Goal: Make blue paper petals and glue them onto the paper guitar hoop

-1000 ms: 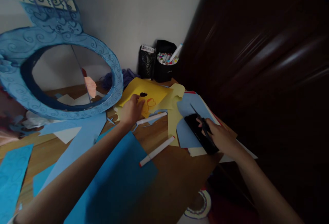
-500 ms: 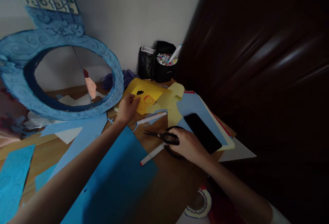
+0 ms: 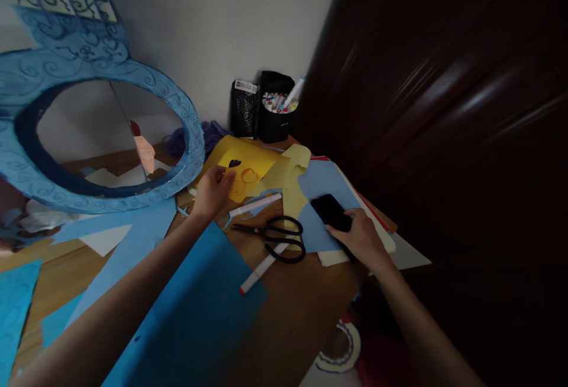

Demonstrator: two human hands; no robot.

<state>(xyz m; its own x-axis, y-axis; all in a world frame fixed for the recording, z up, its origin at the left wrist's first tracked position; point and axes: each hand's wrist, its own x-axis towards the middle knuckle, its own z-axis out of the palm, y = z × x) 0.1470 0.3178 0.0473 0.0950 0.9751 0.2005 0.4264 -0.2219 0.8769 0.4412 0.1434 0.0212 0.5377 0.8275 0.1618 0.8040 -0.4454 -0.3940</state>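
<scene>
My left hand (image 3: 212,190) pinches the near edge of a yellow paper sheet (image 3: 248,162) that bears a black heart and an orange drawing. My right hand (image 3: 361,238) rests on the near end of a black phone (image 3: 328,209), fingers curled over it; the phone lies on light blue paper (image 3: 322,183). Black scissors (image 3: 275,234) lie free on the wooden table (image 3: 306,304) between my two hands, across a white marker (image 3: 261,268). A second white marker (image 3: 254,205) lies just beyond the scissors.
A large blue ring-shaped paper construction (image 3: 102,138) leans against the wall at left. A black holder full of markers (image 3: 277,112) stands at the back. Blue paper sheets (image 3: 195,310) cover the near table. A dark wooden panel (image 3: 444,109) bounds the right side.
My right hand carried the scissors from the phone to the table middle, let them go, and returned to the phone. My left hand stayed on the yellow paper.
</scene>
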